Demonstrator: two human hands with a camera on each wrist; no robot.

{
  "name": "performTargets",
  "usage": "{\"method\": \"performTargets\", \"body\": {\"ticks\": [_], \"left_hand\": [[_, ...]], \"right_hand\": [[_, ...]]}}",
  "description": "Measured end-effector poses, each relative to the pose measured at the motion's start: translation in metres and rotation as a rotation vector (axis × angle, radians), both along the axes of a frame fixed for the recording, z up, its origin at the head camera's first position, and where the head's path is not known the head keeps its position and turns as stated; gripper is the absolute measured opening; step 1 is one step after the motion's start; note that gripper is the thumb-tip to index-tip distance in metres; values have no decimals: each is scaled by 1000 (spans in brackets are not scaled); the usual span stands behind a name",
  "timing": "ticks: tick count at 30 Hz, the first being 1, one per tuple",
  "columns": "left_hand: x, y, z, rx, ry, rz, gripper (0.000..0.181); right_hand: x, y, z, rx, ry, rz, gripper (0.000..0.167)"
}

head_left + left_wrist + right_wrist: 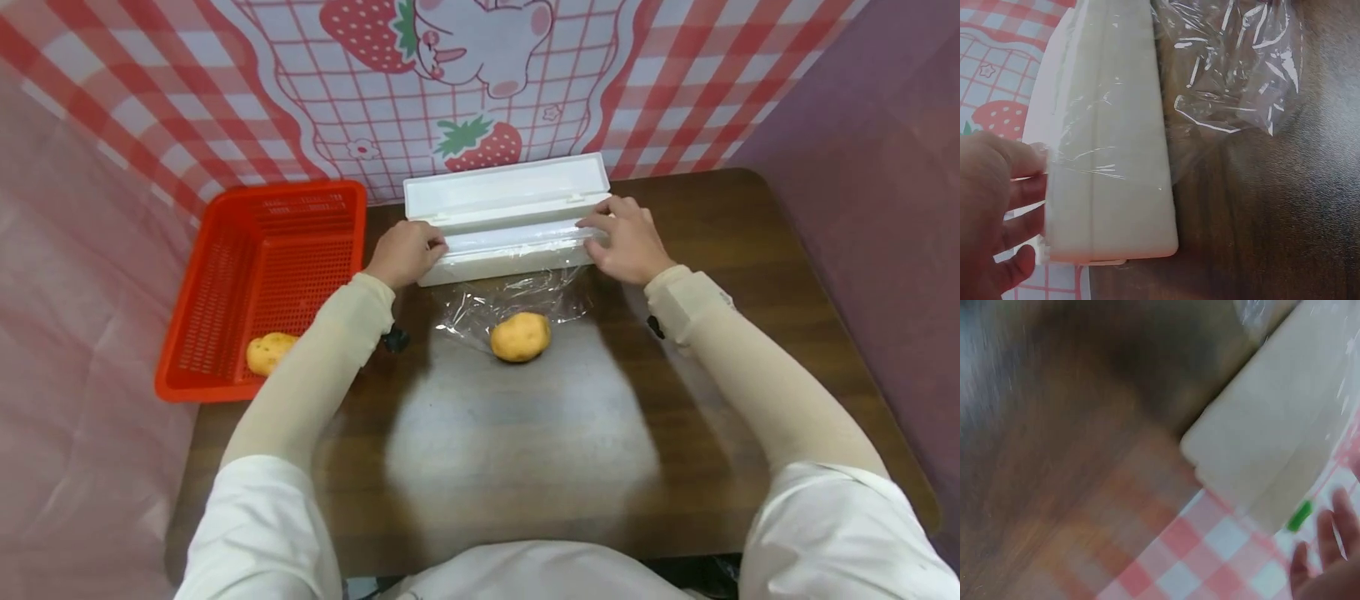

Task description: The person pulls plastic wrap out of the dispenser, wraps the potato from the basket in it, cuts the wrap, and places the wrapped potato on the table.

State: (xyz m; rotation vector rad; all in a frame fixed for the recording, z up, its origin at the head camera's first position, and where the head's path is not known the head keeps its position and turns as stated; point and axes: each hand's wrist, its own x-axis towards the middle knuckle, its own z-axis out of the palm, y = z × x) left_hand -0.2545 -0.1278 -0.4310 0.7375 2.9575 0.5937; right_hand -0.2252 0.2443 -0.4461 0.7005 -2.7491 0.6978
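A long white cling film box (pixel 510 257) lies across the back of the table with its lid (pixel 510 185) raised. Inside it sits a film roll (pixel 513 237). The left hand (pixel 407 252) grips the box's left end, its fingers curled at the edge in the left wrist view. At the right end, the right hand (pixel 628 242) has its fingers spread over the film and box edge; it is blurred in the right wrist view. Loose clear film (pixel 1235 62) hangs over the box front onto the table. One potato (pixel 521 337) lies by the film's near edge.
A red plastic basket (pixel 171 333) stands at the left, with another potato (pixel 270 353) in it, partly hidden by the left forearm. Behind the box rises a red-and-white checked cloth (pixel 675 92). Brown wooden tabletop (pixel 525 467) extends towards the person.
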Motion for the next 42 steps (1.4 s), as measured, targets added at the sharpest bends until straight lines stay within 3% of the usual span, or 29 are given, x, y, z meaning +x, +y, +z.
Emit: {"method": "performTargets", "body": {"ticks": [4,7,10,14,17,19,21,23,25,27,29,31,34,38,42], "left_hand": [[5,0,-3,14,65,17,22],[7,-3,-1,40,81,46,23],[8,-9,3,10,112,64,23],[12,-19,11,-131,189,63,22],[18,-30,18,-225,223,97,23],[28,-30,18,-219,274,119,24],[46,-21,15,-167,348,111,23],[69,-6,7,-94,430,39,22],[94,11,-6,-47,460,-72,23],[115,26,-21,-33,440,-184,31],[128,38,-38,-41,393,-251,48],[133,47,-51,-68,342,-271,65],[134,55,-65,-102,296,-271,78],[131,59,-71,-93,318,-268,73],[129,60,-72,-23,314,-278,67]], "right_hand": [[36,-14,-6,-50,94,205,41],[71,-30,-20,58,16,404,60],[91,-47,-36,185,-52,500,77],[94,-60,-49,192,-31,468,77],[84,-70,-51,153,-16,459,71],[81,-72,-50,136,-38,456,68],[80,-73,-49,130,-72,441,69],[79,-73,-47,121,-98,416,69],[79,-72,-46,112,-114,390,69],[78,-73,-46,110,-117,371,66],[76,-71,-44,114,-120,365,62],[76,-70,-42,132,-132,365,61],[77,-68,-41,171,-159,370,67],[78,-64,-44,198,-168,374,76],[78,-63,-48,181,-128,377,70]]}}
